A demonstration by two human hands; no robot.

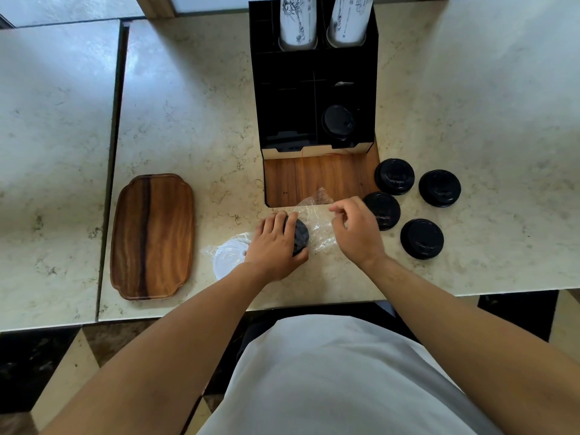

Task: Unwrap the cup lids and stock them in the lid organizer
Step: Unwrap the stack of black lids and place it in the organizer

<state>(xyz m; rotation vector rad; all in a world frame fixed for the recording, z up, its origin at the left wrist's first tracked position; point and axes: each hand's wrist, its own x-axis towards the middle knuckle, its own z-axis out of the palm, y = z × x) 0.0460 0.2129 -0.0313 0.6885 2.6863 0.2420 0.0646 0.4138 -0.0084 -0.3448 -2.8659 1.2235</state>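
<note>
Head view: left hand point(276, 243) curls round the black lid stack point(299, 235) on the counter point(194, 120) while right hand point(356, 227) pinches the clear wrap point(314, 211); peel outward steadily (organizer point(314, 67) sits just beyond), bracing the stack.

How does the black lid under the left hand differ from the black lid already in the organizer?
The black plastic lid under the left hand lies on the marble counter, partly inside clear plastic wrap; the black lid in the black organizer is unwrapped and sits in the front right compartment. The left hand grips the first; nothing touches the second. Both are round and black.
</note>
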